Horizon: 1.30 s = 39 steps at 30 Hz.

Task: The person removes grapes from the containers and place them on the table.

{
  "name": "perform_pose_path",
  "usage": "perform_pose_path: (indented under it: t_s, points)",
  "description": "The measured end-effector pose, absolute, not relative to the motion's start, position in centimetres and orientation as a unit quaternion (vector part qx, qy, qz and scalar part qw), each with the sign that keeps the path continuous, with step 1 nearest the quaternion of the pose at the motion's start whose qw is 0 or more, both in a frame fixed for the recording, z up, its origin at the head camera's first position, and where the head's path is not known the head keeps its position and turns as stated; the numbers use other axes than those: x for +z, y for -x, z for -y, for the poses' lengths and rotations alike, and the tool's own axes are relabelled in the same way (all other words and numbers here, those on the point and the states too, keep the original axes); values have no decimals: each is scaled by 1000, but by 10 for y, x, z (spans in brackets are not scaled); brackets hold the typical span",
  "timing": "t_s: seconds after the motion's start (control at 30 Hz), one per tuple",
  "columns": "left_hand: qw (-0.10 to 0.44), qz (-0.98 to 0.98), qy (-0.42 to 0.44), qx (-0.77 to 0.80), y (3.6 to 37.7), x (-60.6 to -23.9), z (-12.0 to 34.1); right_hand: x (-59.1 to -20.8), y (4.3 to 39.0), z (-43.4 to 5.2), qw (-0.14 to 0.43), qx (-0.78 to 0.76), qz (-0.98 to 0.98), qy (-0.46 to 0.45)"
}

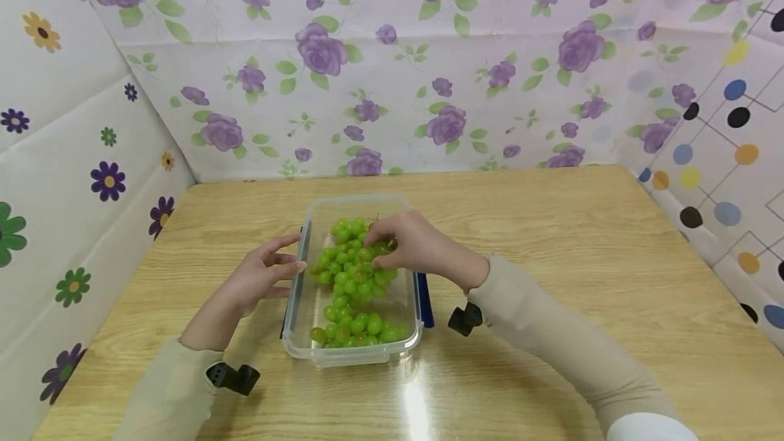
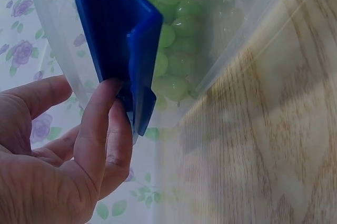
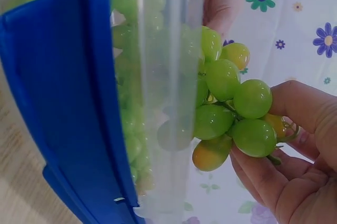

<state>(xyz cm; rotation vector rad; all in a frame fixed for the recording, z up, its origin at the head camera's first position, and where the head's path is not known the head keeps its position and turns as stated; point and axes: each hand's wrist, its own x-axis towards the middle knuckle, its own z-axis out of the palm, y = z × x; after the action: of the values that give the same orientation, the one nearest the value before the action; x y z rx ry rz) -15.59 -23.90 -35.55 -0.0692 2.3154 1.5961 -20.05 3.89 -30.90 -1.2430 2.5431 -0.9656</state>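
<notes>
A clear plastic container (image 1: 294,318) sits on the wooden table, holding green grapes (image 1: 358,325). My right hand (image 1: 401,243) reaches over the container and holds a bunch of green grapes (image 1: 349,271) just above it; in the right wrist view the fingers (image 3: 295,108) curl around that bunch (image 3: 231,108). My left hand (image 1: 263,274) is at the container's left side, fingertips touching its rim. The left wrist view shows a finger (image 2: 100,124) resting against the blue latch (image 2: 124,45) on the container's side.
A second blue latch (image 1: 425,301) hangs on the container's right side. Floral-patterned walls (image 1: 392,67) enclose the table on the left, back and right. Bare wooden table (image 1: 582,257) spreads out to the right of the container.
</notes>
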Motion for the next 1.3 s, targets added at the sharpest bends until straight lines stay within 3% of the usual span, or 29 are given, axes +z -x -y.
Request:
perform_pose_path:
  t_s: [1.3]
  points:
    - [171,-809,24,562,154,-355,238,-288,200,-68,70,-350,-862,361]
